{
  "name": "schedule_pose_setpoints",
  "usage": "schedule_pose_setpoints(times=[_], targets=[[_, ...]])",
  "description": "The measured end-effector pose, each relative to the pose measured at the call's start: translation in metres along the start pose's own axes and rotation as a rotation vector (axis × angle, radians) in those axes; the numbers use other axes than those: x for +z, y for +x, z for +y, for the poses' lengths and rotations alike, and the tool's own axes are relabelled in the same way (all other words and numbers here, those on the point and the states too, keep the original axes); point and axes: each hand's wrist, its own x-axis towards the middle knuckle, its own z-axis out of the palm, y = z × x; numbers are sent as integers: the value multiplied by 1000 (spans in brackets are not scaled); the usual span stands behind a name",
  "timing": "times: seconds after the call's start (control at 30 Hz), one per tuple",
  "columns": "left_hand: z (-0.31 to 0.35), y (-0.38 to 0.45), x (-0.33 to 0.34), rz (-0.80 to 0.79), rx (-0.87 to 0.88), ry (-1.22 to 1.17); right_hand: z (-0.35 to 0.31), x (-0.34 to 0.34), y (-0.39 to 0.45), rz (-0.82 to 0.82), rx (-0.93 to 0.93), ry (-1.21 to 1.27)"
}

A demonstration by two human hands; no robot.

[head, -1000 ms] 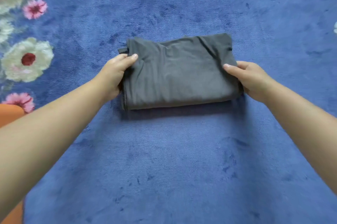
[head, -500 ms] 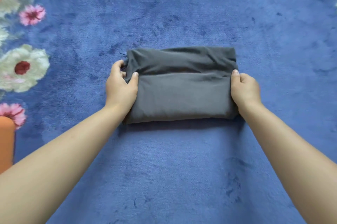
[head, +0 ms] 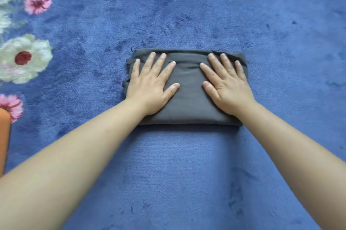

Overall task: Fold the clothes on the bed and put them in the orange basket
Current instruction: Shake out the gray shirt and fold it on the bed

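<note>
I see bright, even, diffuse light; no glare. Soft shadow under near edge of folded garment (head: 189,97). Slight blur on flower print (head: 24,59) at left; wide-angle stretch on forearms.

I am finding no readable text, label, brand, number or sign anywhere in the head view.
</note>
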Motion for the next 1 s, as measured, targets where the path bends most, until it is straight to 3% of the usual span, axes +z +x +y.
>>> schedule_pose_setpoints(times=[0.13, 0.23, 0.33, 0.43, 0.5, 0.63, 0.77, 0.87, 1.0], targets=[[-13, -5, 12, 162, -295, -263, 25, 2, 14, 6, 250, 109], [-22, -14, 12, 317, -549, -472, 30, 1, 7, 194, 523, 406], [-36, -19, 3, 204, -634, -712, 35, -4, -12, 201, 736, 723], [-43, -31, -4, 34, -620, -1348, 33, -3, -31, 135, 659, 820], [-39, -36, -3, -88, -582, -1567, 27, 5, -43, 59, 620, 963], [-26, -49, -4, -105, -542, -1734, 6, 11, -69, 1, 649, 1499], [-16, -96, 6, -359, -563, -1811, -10, 3, -123, -181, 756, 1866], [-7, -142, 17, -428, -608, -1847, -23, -1, -159, -406, 818, 1831], [-10, -177, 18, -333, -636, -1818, -35, -13, -166, -419, 802, 1765]])
